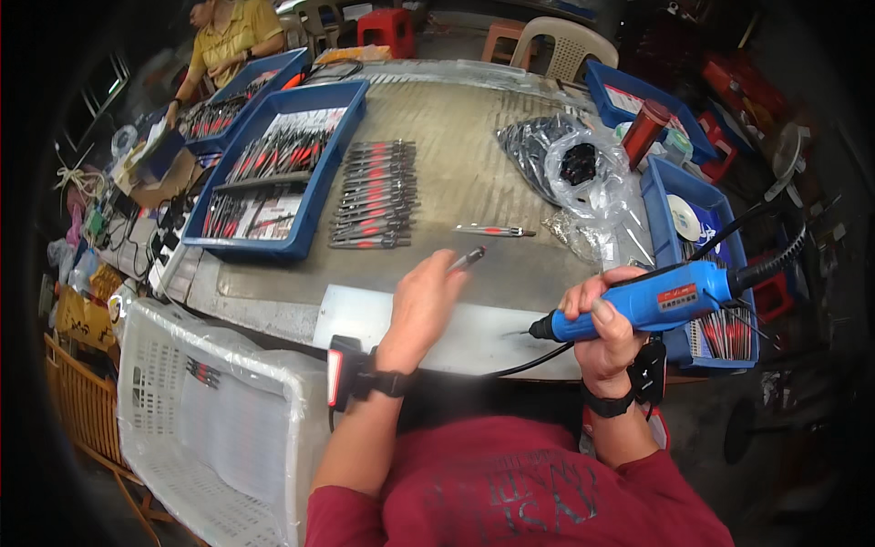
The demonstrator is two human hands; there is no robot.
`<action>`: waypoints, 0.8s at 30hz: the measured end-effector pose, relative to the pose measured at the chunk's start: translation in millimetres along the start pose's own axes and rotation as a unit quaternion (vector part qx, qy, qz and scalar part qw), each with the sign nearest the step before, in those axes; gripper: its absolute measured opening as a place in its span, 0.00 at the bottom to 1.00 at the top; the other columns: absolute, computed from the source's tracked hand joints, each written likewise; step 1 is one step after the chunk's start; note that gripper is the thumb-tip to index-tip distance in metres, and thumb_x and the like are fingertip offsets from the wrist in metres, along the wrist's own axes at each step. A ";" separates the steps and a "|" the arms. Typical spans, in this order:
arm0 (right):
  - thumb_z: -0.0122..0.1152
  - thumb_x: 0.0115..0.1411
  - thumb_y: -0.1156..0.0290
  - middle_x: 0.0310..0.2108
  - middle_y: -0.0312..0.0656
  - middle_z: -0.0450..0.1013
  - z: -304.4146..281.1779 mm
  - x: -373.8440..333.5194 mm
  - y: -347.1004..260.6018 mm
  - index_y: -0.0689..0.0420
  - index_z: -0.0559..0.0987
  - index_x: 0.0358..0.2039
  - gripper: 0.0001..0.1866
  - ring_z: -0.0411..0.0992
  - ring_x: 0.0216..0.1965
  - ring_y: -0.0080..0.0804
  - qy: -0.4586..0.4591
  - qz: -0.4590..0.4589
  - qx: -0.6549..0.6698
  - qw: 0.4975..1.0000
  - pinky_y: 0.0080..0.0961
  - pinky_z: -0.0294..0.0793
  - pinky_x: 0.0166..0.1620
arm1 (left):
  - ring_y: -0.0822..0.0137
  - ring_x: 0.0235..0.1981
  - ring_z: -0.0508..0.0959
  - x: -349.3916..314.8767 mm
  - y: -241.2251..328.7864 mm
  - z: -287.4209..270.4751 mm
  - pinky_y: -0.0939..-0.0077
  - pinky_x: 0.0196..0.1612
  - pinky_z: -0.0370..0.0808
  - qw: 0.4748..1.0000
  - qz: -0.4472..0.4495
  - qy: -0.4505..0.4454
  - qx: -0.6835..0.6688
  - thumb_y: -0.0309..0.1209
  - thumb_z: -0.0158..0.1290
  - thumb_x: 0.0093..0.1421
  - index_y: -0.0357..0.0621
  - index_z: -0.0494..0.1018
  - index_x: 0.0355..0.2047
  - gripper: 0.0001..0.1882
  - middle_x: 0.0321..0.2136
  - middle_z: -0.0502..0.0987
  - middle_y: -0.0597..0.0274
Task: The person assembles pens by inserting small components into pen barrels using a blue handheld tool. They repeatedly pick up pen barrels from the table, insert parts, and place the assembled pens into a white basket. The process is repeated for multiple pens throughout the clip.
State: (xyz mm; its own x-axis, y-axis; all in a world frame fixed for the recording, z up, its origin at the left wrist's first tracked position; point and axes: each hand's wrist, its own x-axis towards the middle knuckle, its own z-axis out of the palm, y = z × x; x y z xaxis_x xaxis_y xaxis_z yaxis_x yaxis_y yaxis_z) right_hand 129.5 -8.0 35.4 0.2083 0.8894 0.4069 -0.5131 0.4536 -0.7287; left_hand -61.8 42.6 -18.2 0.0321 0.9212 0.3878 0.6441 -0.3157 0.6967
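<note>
My right hand (pixel 603 319) is wrapped round a blue electric screwdriver (pixel 652 301), whose thin bit points left over a white board (pixel 492 330) at the table's near edge. My left hand (pixel 427 296) is closed on a slim dark pen-shaped piece (pixel 468 259); its far end sticks out past the fingers, and the rest is hidden. Beyond it, a single pen-shaped piece (pixel 495 231) with a red middle lies crosswise on the table. Farther left, several like pieces lie side by side in a column (pixel 375 193).
Blue trays (pixel 301 232) of similar pieces stand at the left; another blue tray (pixel 679 351) is at the right. Clear plastic bags (pixel 583 178) of black parts lie on the table. A white plastic-lined crate (pixel 296 428) stands at lower left. A person in yellow (pixel 239 36) works at the far left.
</note>
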 end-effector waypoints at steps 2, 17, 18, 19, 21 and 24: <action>0.59 0.46 0.78 0.25 0.41 0.66 -6.1 -2.4 -2.1 0.59 0.64 0.41 0.21 0.68 0.24 0.33 0.012 0.014 0.007 1.000 0.30 0.68 0.30 | 0.47 0.28 0.73 11.8 -1.0 11.8 0.58 0.31 0.69 0.996 0.038 -0.052 0.065 0.31 0.52 0.54 0.43 0.68 0.37 0.11 0.26 0.73 0.50; 0.59 0.45 0.76 0.25 0.41 0.65 -22.5 -4.4 -6.2 0.57 0.63 0.42 0.22 0.66 0.24 0.33 0.030 0.048 0.029 0.998 0.30 0.68 0.31 | 0.58 0.33 0.70 54.4 -28.8 86.6 0.66 0.35 0.68 0.933 0.266 -0.048 0.237 0.25 0.48 0.49 0.41 0.69 0.28 0.05 0.27 0.70 0.59; 0.59 0.45 0.76 0.25 0.41 0.65 -22.8 -4.3 -5.8 0.57 0.63 0.42 0.22 0.66 0.24 0.33 0.031 0.049 0.028 0.998 0.30 0.68 0.31 | 0.58 0.33 0.69 55.3 -29.1 87.6 0.66 0.36 0.68 0.934 0.261 -0.056 0.237 0.24 0.47 0.49 0.41 0.69 0.28 0.05 0.27 0.69 0.59; 0.58 0.45 0.76 0.25 0.41 0.65 -23.4 -4.5 -5.4 0.57 0.63 0.42 0.22 0.66 0.24 0.33 0.028 0.048 0.026 0.998 0.31 0.68 0.30 | 0.58 0.33 0.69 55.8 -28.9 88.6 0.65 0.36 0.67 0.932 0.259 -0.068 0.243 0.25 0.47 0.49 0.41 0.69 0.28 0.05 0.27 0.69 0.59; 0.57 0.45 0.77 0.25 0.41 0.65 -24.5 -4.0 -3.4 0.57 0.63 0.42 0.21 0.66 0.24 0.33 0.027 0.047 0.028 0.998 0.31 0.67 0.30 | 0.58 0.34 0.69 56.8 -27.9 87.4 0.64 0.37 0.67 0.927 0.251 -0.093 0.264 0.25 0.47 0.48 0.42 0.69 0.28 0.05 0.28 0.68 0.59; 0.55 0.46 0.79 0.25 0.41 0.65 -26.3 -2.3 0.3 0.56 0.63 0.42 0.21 0.66 0.24 0.33 0.015 0.034 0.044 0.998 0.31 0.67 0.30 | 0.63 0.35 0.69 55.8 -23.5 80.8 0.70 0.36 0.66 0.920 0.251 -0.057 0.295 0.27 0.46 0.49 0.44 0.70 0.28 0.06 0.28 0.69 0.61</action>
State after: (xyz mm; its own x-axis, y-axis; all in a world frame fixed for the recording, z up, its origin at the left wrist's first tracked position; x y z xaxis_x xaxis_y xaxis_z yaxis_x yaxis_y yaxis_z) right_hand 150.8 -8.4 19.7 0.1941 0.9198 0.3409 -0.5980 0.3864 -0.7022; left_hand -13.4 119.7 -61.7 0.4962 0.7217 0.4827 0.8283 -0.5601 -0.0140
